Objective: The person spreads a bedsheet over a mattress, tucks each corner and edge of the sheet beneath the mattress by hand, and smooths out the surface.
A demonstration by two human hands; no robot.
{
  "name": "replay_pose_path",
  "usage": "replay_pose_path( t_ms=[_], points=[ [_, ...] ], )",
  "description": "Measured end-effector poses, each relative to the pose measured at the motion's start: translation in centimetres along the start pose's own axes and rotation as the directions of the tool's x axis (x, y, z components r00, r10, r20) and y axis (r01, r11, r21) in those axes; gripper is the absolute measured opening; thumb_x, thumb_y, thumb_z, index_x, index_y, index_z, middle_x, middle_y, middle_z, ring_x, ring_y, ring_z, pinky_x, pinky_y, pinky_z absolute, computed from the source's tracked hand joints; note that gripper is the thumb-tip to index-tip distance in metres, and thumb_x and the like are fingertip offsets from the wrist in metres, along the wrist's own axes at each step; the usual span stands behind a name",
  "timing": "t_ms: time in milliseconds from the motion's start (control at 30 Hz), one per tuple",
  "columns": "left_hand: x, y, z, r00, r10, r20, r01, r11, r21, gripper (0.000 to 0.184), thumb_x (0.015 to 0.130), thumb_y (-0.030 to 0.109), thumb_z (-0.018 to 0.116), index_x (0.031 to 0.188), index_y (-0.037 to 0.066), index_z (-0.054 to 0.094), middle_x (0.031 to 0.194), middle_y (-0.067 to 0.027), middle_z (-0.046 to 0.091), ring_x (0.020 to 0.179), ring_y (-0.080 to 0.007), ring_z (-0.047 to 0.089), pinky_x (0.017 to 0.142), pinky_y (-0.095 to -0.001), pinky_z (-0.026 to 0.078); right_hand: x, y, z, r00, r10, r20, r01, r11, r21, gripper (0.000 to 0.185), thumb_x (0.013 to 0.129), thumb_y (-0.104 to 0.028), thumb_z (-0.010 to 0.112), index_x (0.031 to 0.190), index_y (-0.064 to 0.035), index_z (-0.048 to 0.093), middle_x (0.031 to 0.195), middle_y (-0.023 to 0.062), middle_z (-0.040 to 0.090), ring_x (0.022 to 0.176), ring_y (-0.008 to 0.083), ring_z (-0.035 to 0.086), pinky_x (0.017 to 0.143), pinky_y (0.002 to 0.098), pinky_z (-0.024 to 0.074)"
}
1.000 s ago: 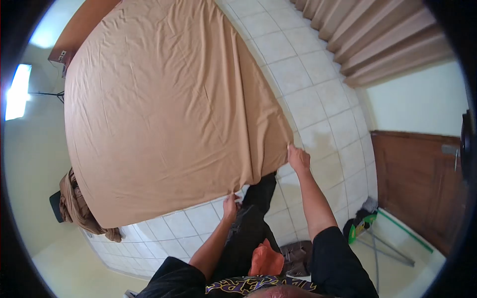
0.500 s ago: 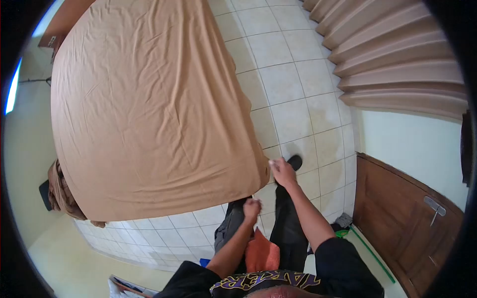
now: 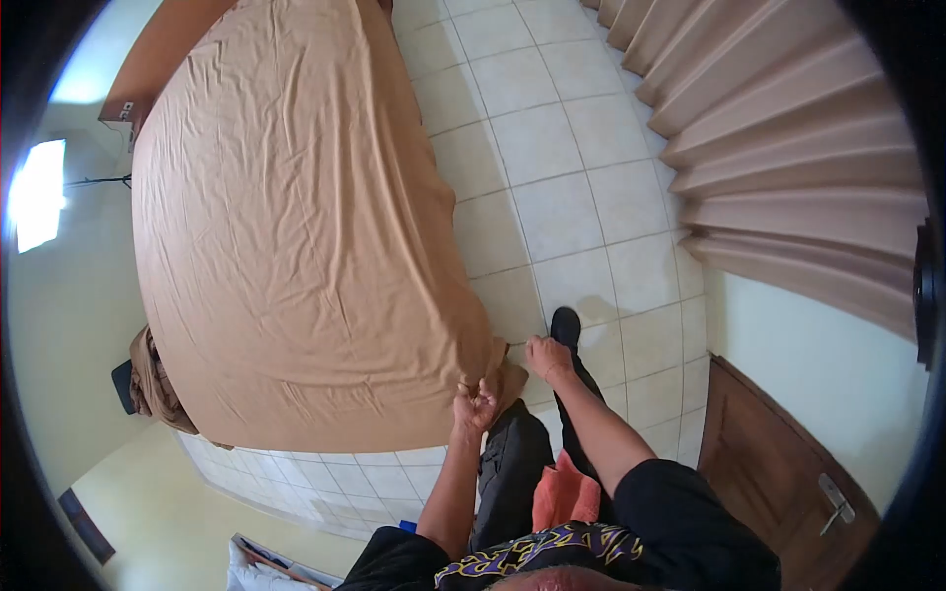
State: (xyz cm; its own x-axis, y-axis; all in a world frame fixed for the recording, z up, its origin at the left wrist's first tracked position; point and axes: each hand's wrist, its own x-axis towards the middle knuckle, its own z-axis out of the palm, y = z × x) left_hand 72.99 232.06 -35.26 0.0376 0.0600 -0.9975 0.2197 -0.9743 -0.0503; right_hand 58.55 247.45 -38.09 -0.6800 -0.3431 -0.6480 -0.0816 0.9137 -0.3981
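1 orange cloth [image 3: 567,494] at waist. 2 hands out fwd, palms low: L hand [image 3: 476,404] over near R corner of 1 tan sheet [image 3: 286,246], fingers half-bent, parted; can't tell if grip has fabric. R hand [image 3: 548,359] just beside corner, grip narrow, fingers curled. Sheet spread w/ wrinkles ahead, beside tiled floor [image 3: 552,212]. 1 door [image 3: 764,463], 1 curtain [image 3: 778,148] on R; 1 lit panel [image 3: 37,197] far L.

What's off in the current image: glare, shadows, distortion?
Head view: bright panel blown out at left; head view: soft shadow on the floor tiles beside the dark shoe; head view: wide-angle bowing along the brown sheet's left edge, black corners.
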Motion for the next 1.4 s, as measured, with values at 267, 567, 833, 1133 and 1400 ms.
replay_pose_path(
  t_ms=[267, 567, 833, 1133, 1400],
  points=[
    [3.3, -5.2, -1.2, 0.962, 0.251, 0.109, -0.241, 0.966, -0.095, 0.019, 0.1, 0.018, 0.047, 0.083, 0.013, 0.054, 0.075, 0.0, 0.059, 0.06, -0.0125, 0.052, 0.053, -0.0256, 0.046, 9.5, -9.2, -7.8, 0.973, -0.228, 0.035, 0.222, 0.969, 0.11, 0.042, 0.097, -0.045, 0.045, 0.101, -0.0056, 0.06, 0.093, 0.0227, 0.069, 0.091, 0.0419, 0.066, 0.077, 0.0543, 0.0534],
    [-2.5, -2.3, 13.3, 0.988, 0.055, 0.144, -0.013, 0.96, -0.278, 0.034, 0.1, 0.034, 0.054, 0.102, 0.001, 0.055, 0.089, -0.0101, 0.061, 0.073, -0.0181, 0.059, 0.062, -0.0285, 0.053, 18.5, -18.9, -13.3, 0.836, -0.457, 0.305, 0.512, 0.848, -0.133, 0.047, 0.101, -0.042, 0.038, 0.099, -0.0039, 0.064, 0.089, 0.0254, 0.068, 0.09, 0.0424, 0.067, 0.078, 0.0538, 0.0534],
    [0.1, -0.6, 14.1, 0.987, 0.044, 0.154, 0.006, 0.95, -0.311, 0.04, 0.099, 0.045, 0.053, 0.106, 0.005, 0.054, 0.087, -0.0091, 0.062, 0.063, -0.0155, 0.057, 0.056, -0.0275, 0.053, 16.2, -19.0, -16.4, 0.87, -0.324, 0.372, 0.399, 0.906, -0.144, 0.049, 0.097, -0.048, 0.042, 0.091, -0.0047, 0.064, 0.091, 0.0256, 0.068, 0.089, 0.0446, 0.066, 0.082, 0.0545, 0.0518],
    [-6.2, 0.8, 26.5, 0.995, 0.094, 0.042, -0.08, 0.963, -0.257, 0.024, 0.101, 0.025, 0.051, 0.099, 0.001, 0.053, 0.082, -0.0088, 0.058, 0.069, -0.0161, 0.059, 0.056, -0.0231, 0.051, 35.5, -29.6, -26.6, 0.847, -0.512, 0.143, 0.532, 0.822, -0.202, 0.035, 0.099, -0.038, 0.043, 0.096, -0.0061, 0.056, 0.086, 0.0255, 0.066, 0.085, 0.0478, 0.063, 0.074, 0.0579, 0.0491],
    [-0.2, 5.2, 45.8, 0.954, 0.249, 0.168, -0.125, 0.837, -0.533, 0.033, 0.101, 0.039, 0.05, 0.102, 0.006, 0.054, 0.073, -0.0029, 0.055, 0.058, -0.0143, 0.053, 0.049, -0.0245, 0.045, 42.0, -22.7, -33.5, 0.964, -0.168, 0.206, 0.201, 0.968, -0.153, 0.037, 0.097, -0.041, 0.046, 0.093, -0.0099, 0.066, 0.083, 0.0209, 0.069, 0.084, 0.0431, 0.066, 0.078, 0.053, 0.0507]
  ],
)
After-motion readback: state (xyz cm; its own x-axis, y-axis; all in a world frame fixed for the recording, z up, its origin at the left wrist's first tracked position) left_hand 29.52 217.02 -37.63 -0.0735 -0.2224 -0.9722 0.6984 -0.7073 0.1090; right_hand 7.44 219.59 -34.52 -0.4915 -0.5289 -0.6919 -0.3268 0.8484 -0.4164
